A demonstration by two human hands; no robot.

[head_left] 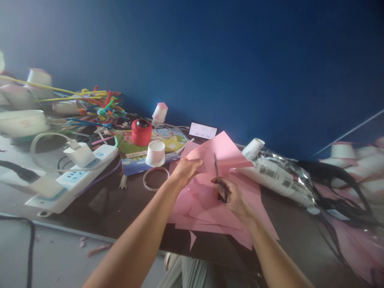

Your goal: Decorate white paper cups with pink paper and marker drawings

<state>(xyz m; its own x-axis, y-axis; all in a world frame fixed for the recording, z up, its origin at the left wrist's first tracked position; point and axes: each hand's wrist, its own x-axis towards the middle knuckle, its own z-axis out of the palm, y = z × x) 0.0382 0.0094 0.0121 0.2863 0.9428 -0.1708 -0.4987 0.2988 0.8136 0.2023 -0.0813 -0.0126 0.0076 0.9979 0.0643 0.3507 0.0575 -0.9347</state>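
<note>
My left hand (189, 170) pinches the left edge of a pink sheet of paper (229, 150), holding it tilted up above the table. A pair of scissors (221, 185) is gripped in my right hand (229, 194), fingers around the dark handles. The blades point up and away, against the lower part of the raised sheet; whether they are parted I cannot tell. More pink paper sheets (216, 216) lie in a loose pile beneath both hands. A small pink scrap (192, 239) sits near the table's front edge.
To the left are a white paper cup (156, 153), a red spool of cord (141, 133), a booklet (126, 142), a power strip (75, 180) and colourful pipe cleaners (105, 106). A sleeve of stacked paper cups (273, 178) lies right. A timer display (203, 131) stands behind.
</note>
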